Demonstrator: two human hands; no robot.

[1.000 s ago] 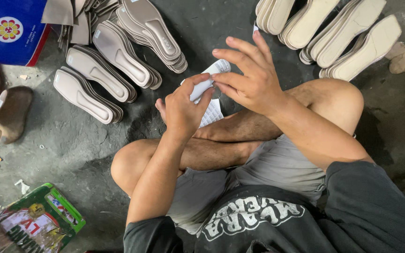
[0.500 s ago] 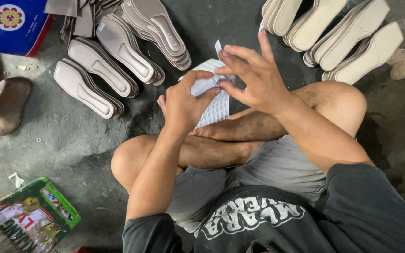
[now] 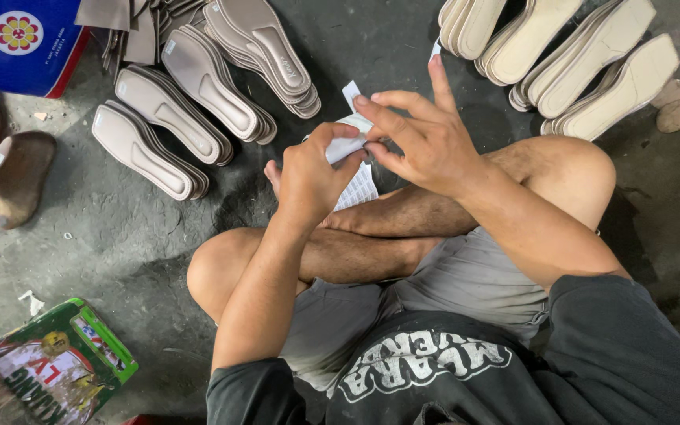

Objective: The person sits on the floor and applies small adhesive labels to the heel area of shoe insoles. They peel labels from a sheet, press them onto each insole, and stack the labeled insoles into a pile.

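The left hand [image 3: 308, 177] and right hand [image 3: 423, 142] both pinch a thin white sticker sheet [image 3: 353, 153] between closed fingers above the crossed shins, with stacked grey foam insoles [image 3: 198, 86] at ten o'clock and bare rough concrete floor [image 3: 120, 252] at eight.

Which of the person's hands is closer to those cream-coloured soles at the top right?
The right hand; it sits just below-left of the cream soles, while the left hand is farther left.
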